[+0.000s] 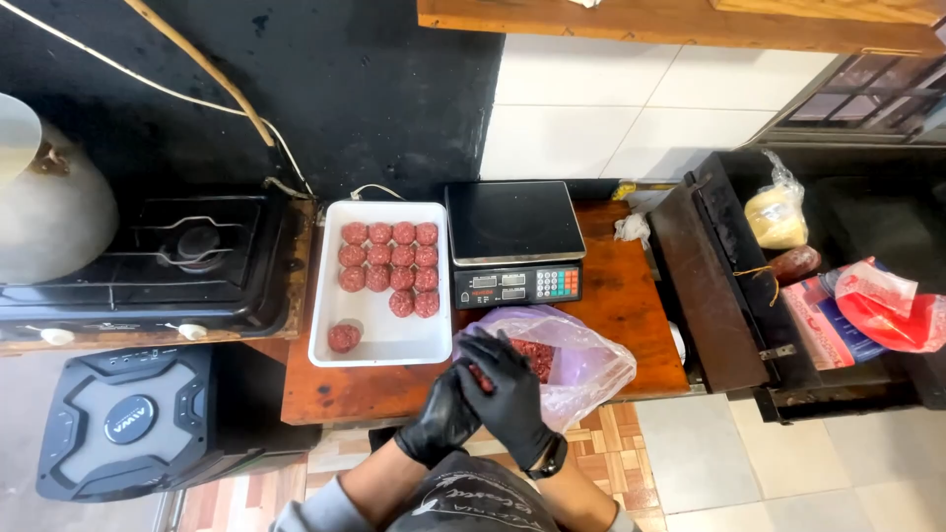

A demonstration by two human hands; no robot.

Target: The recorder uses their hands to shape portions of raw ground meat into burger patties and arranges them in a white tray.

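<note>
Both of my hands wear black gloves and are pressed together at the table's front edge. My right hand (507,394) lies over my left hand (439,422), and a lump of red ground meat (480,377) shows between them. Right behind them a clear plastic bag (591,365) lies open with more ground meat (537,357) inside. To the left stands a white rectangular tray (389,340) with several rows of meat balls (390,258) and a single ball (343,337) near its front left corner.
A black digital scale (514,241) stands behind the bag on the wooden table (631,296). A gas stove (148,266) is at the left, with a black speaker (123,419) below it. A dark bin (734,266) with bagged food is on the right.
</note>
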